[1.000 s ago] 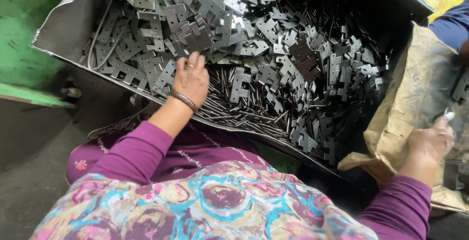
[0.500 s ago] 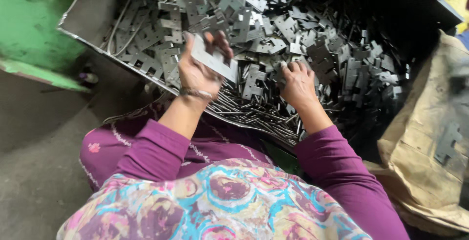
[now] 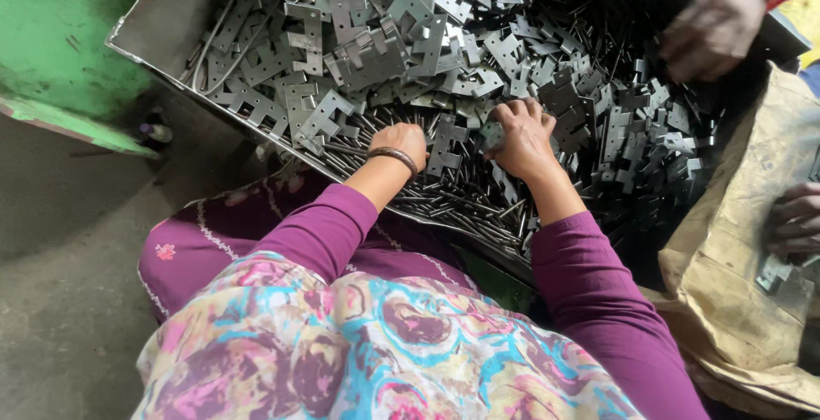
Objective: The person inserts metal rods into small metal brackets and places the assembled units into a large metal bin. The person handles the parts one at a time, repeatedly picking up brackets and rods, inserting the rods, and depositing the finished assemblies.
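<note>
Left hand (image 3: 400, 142) lowered; fingers buried in brackets (image 3: 376, 52).

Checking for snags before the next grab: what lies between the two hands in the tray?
In the head view, a notched flat metal plate stands between the left hand and right hand, on thin metal rods.

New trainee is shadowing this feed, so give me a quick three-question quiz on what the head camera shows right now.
1. True or false: both of the wearer's hands rest in the pile of stamped metal plates and thin metal rods.
2. Which wrist carries a bangle?
A. left
B. right
C. neither
3. Fill in: the tan ____ lies to the right of the metal tray.

Key
1. True: the left hand and right hand are both down among the parts.
2. A
3. sack
</note>
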